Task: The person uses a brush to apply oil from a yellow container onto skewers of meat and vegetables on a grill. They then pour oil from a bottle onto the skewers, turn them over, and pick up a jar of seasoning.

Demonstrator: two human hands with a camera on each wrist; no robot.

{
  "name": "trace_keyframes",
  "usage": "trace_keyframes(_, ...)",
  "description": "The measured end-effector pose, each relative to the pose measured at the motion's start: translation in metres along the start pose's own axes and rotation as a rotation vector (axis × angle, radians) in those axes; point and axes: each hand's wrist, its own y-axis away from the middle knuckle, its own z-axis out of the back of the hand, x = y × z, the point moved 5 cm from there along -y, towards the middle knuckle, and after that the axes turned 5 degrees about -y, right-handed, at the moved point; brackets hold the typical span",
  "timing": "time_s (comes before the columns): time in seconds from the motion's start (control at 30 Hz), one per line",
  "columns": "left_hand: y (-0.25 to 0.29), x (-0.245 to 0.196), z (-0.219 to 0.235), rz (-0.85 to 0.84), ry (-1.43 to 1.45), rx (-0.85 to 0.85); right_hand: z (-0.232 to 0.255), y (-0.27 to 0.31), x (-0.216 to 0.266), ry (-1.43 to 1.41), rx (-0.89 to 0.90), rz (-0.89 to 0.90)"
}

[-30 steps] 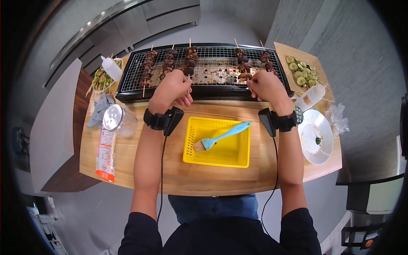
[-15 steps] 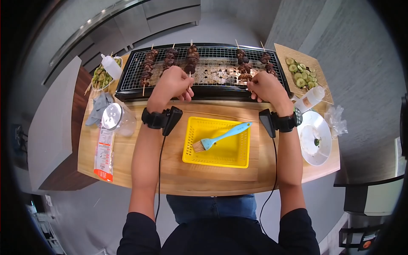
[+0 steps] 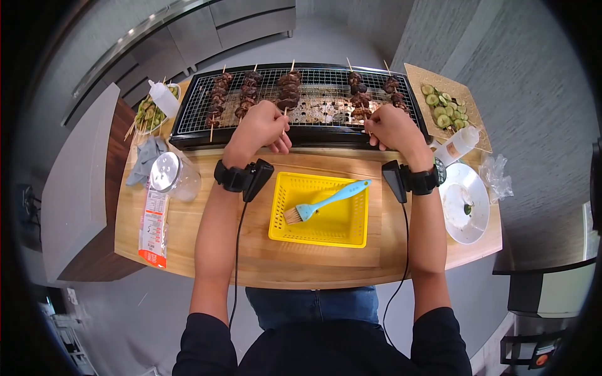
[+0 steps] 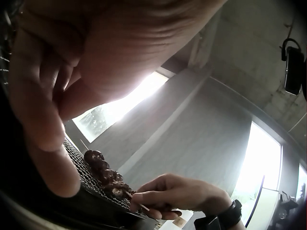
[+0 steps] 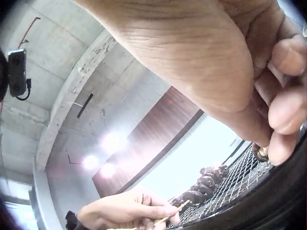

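Note:
My left hand [image 3: 262, 128] pinches the bare lower end of a meat skewer [image 3: 289, 88], which leans over the wire grill [image 3: 320, 78] with its tip toward the right. In the right wrist view that stick shows between the left thumb and fingers. Farther right, my right hand [image 3: 395, 130] grips the stick of another meat skewer [image 3: 359, 97]. Its browned meat lies on the mesh, as the left wrist view also shows. Another meat skewer [image 3: 394, 88] lies at the grill's right end, partly behind the right hand. Two more lie left of the left hand.
A yellow basket [image 3: 274, 237] holding a blue basting brush [image 3: 335, 196] stands on the table [image 3: 200, 250] between my forearms. To the left are a jar [image 3: 182, 182], a packet [image 3: 152, 225] and a squeeze bottle [image 3: 164, 99]; to the right, a white plate [image 3: 461, 229] and a second squeeze bottle [image 3: 461, 144].
The skewer in my left hand has swung to the right across the mesh, and that hand has shifted slightly right. My right hand stays in place on its stick.

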Motion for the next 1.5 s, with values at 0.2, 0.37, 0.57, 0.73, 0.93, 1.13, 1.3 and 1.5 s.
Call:
trace_keyframes(0.2, -0.001, 0.002, -0.001, 0.003, -0.028, 0.01, 0.001, 0.0, 0.002, -0.034, 0.024, -0.016)
trace_keyframes(0.37, 0.003, -0.003, -0.002, 0.015, -0.055, 0.008, 0.0, -0.001, -0.002, -0.048, 0.038, -0.036)
trace_keyframes(0.57, 0.0, 0.002, -0.002, 0.036, -0.113, 0.012, -0.001, -0.002, -0.002, -0.071, 0.057, -0.015)
trace_keyframes(0.73, 0.002, 0.0, -0.001, 0.04, -0.15, -0.002, 0.0, -0.001, 0.0, -0.077, 0.04, 0.0)
trace_keyframes(0.93, 0.003, 0.0, -0.002, 0.054, -0.18, -0.011, -0.001, -0.004, 0.003, -0.021, -0.013, 0.03)
trace_keyframes(1.13, 0.005, -0.002, -0.002, 0.053, -0.179, -0.023, -0.009, -0.008, 0.006, -0.066, -0.035, 0.068)
trace_keyframes(1.3, 0.002, 0.001, -0.003, 0.047, -0.183, -0.004, -0.015, -0.004, 0.018, -0.112, -0.07, 0.117)
trace_keyframes(1.5, 0.001, 0.003, -0.003, 0.043, -0.182, 0.005, -0.024, -0.008, 0.016, -0.17, -0.029, 0.127)
